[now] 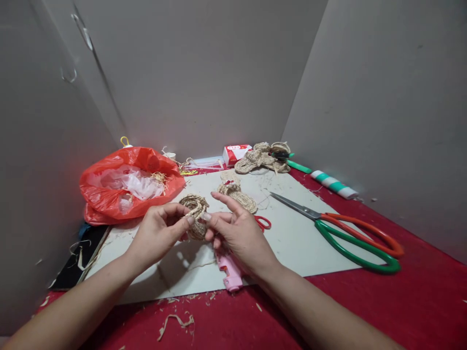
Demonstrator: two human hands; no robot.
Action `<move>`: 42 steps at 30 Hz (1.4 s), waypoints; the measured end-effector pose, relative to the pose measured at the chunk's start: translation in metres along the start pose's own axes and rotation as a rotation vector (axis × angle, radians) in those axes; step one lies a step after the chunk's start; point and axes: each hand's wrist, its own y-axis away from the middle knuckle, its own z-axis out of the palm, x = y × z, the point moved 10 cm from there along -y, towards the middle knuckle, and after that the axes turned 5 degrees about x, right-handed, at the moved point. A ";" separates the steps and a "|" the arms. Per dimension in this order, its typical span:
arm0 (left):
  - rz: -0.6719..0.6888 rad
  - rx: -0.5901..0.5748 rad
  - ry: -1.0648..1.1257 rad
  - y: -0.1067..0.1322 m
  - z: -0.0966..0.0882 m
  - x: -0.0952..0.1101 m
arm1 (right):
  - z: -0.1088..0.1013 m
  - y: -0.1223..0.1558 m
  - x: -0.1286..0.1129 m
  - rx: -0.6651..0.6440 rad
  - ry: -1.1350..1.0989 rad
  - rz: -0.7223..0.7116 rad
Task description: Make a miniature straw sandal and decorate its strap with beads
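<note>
Above a white board, my left hand pinches a small braided straw piece by its left side. It is tan and has a rounded opening at the top. My right hand has its thumb at the right edge of the piece, with the forefinger stretched out past it. Its other fingers curl beneath and partly hide the lower side. A pink glue gun lies under my right hand, its front part hidden. Just behind are a finished-looking straw slipper with red beads and red-handled scissors.
Large shears with green and orange handles lie at right. A red plastic bag with straw stands at left, near a black board. Straw slippers, a red-white box and a striped roll lie at the back. Walls enclose the table.
</note>
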 end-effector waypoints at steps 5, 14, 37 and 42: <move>0.032 -0.011 -0.060 0.004 0.003 0.005 | 0.003 0.002 0.003 0.006 -0.167 0.080; 0.034 -0.035 -0.144 0.000 0.004 -0.003 | 0.006 0.000 0.011 -0.014 -0.147 0.113; 0.017 -0.046 -0.010 0.006 -0.028 0.024 | 0.017 0.004 -0.020 -0.142 0.562 -0.263; 0.086 -0.016 -0.100 0.009 -0.025 0.031 | 0.023 0.007 -0.008 -0.182 0.431 -0.114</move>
